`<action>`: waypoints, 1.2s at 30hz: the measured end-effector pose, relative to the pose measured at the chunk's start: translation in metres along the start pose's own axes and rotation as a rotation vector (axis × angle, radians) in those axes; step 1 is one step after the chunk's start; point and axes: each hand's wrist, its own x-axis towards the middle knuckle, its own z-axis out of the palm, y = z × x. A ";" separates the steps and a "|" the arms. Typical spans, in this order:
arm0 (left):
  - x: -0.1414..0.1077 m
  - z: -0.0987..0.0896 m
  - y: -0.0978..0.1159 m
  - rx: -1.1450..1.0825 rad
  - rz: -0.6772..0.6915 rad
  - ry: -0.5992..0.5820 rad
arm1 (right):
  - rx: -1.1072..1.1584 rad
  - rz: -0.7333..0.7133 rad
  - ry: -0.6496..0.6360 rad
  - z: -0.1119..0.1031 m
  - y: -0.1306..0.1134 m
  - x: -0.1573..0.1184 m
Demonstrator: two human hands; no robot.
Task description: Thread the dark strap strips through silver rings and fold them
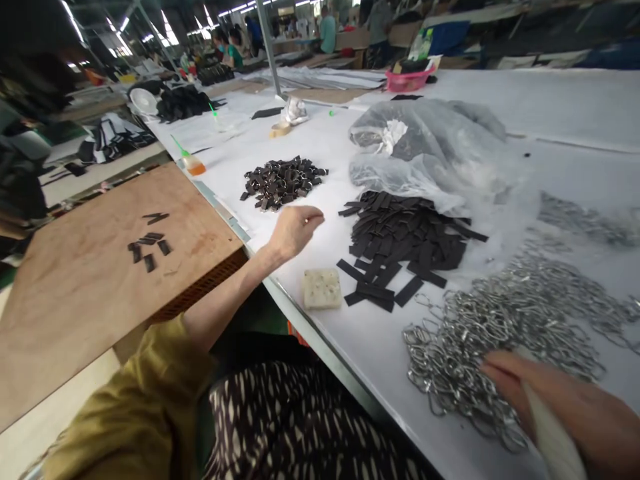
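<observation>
My left hand (295,231) hovers over the white table between a heap of small folded dark pieces (281,182) and a pile of flat black strips (410,233). Its thumb and fingers are pinched together; what they hold, if anything, is too small to name. At the lower right, my right hand (520,387) reaches onto a large heap of silver metal rings (480,320), fingers together at the heap's near side. Whatever its fingertips hold is hidden. A pale strip lies across that hand. A pale speckled block (321,289) rests near the table's edge.
Clear plastic bags (425,147) lie behind the strips. A bottle with orange liquid (193,162) and a tape roll (280,129) stand farther back, with a pink basket (410,80) beyond. On the left, a wooden board (100,267) bears several dark pieces. People are in the background.
</observation>
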 end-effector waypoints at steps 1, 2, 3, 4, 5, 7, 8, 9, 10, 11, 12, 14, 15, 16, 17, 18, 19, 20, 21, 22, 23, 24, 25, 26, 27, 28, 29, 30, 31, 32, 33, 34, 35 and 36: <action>-0.018 0.002 0.022 -0.033 0.069 -0.036 | 0.006 -0.103 -0.020 -0.006 -0.012 0.015; -0.036 0.005 0.043 -0.049 0.135 -0.089 | 0.005 -0.134 -0.012 -0.011 -0.022 0.028; -0.053 0.010 0.063 -0.030 0.185 -0.139 | 0.024 -0.142 -0.012 -0.014 -0.030 0.037; -0.068 0.017 0.080 0.022 0.217 -0.176 | 0.053 -0.149 -0.017 -0.015 -0.037 0.044; -0.081 0.026 0.093 0.086 0.242 -0.207 | 0.077 -0.126 -0.024 -0.016 -0.041 0.047; -0.096 0.046 0.110 0.220 0.290 -0.264 | 0.109 -0.104 -0.055 -0.014 -0.044 0.046; -0.100 0.057 0.114 0.285 0.287 -0.266 | 0.115 -0.089 -0.068 -0.013 -0.044 0.043; -0.101 0.068 0.115 0.348 0.272 -0.254 | 0.120 -0.079 -0.077 -0.012 -0.042 0.040; -0.100 0.077 0.114 0.402 0.255 -0.239 | 0.127 -0.067 -0.082 -0.012 -0.040 0.037; -0.098 0.086 0.112 0.441 0.244 -0.230 | 0.142 -0.050 -0.083 -0.011 -0.038 0.033; -0.096 0.092 0.110 0.468 0.238 -0.220 | 0.162 -0.030 -0.090 -0.011 -0.035 0.030; -0.093 0.101 0.105 0.497 0.227 -0.206 | 0.214 0.014 -0.125 -0.007 -0.031 0.023; -0.092 0.103 0.104 0.504 0.220 -0.203 | 0.246 0.022 -0.149 -0.004 -0.029 0.021; -0.091 0.104 0.103 0.508 0.211 -0.203 | 0.275 0.020 -0.170 -0.001 -0.028 0.018; -0.090 0.105 0.102 0.511 0.199 -0.206 | 0.302 0.007 -0.187 0.002 -0.027 0.016; -0.089 0.105 0.102 0.514 0.186 -0.208 | 0.325 -0.013 -0.200 0.006 -0.027 0.015; -0.089 0.104 0.101 0.515 0.173 -0.210 | 0.333 -0.038 -0.208 0.009 -0.027 0.014; -0.088 0.104 0.101 0.514 0.164 -0.213 | 0.328 -0.067 -0.213 0.012 -0.028 0.014; -0.087 0.104 0.101 0.513 0.160 -0.214 | 0.315 -0.094 -0.216 0.014 -0.028 0.015; -0.087 0.104 0.100 0.512 0.159 -0.215 | 0.300 -0.121 -0.214 0.015 -0.029 0.015; -0.086 0.104 0.100 0.511 0.160 -0.217 | 0.281 -0.143 -0.210 0.015 -0.030 0.017; -0.086 0.104 0.099 0.509 0.162 -0.219 | 0.262 -0.157 -0.203 0.016 -0.030 0.019; -0.086 0.104 0.099 0.505 0.162 -0.222 | 0.249 -0.164 -0.198 0.016 -0.031 0.021; -0.086 0.103 0.099 0.500 0.158 -0.224 | 0.235 -0.172 -0.203 0.016 -0.031 0.024; -0.087 0.102 0.099 0.492 0.155 -0.226 | 0.212 -0.191 -0.220 0.017 -0.032 0.027; -0.088 0.101 0.100 0.481 0.151 -0.226 | 0.191 -0.216 -0.247 0.018 -0.033 0.029; -0.089 0.100 0.100 0.467 0.146 -0.224 | 0.167 -0.246 -0.283 0.019 -0.034 0.032; -0.090 0.098 0.101 0.448 0.136 -0.219 | 0.139 -0.280 -0.317 0.020 -0.035 0.034; -0.092 0.097 0.102 0.418 0.119 -0.212 | 0.106 -0.316 -0.346 0.022 -0.035 0.036; -0.094 0.095 0.103 0.371 0.091 -0.207 | 0.072 -0.350 -0.362 0.023 -0.036 0.037; -0.096 0.094 0.104 0.301 0.051 -0.206 | 0.044 -0.377 -0.360 0.024 -0.037 0.038; -0.098 0.092 0.104 0.209 -0.002 -0.209 | 0.017 -0.404 -0.348 0.025 -0.037 0.039; -0.101 0.091 0.104 0.098 -0.061 -0.212 | -0.001 -0.427 -0.330 0.026 -0.038 0.039; -0.103 0.091 0.104 -0.024 -0.117 -0.214 | -0.006 -0.441 -0.309 0.027 -0.039 0.039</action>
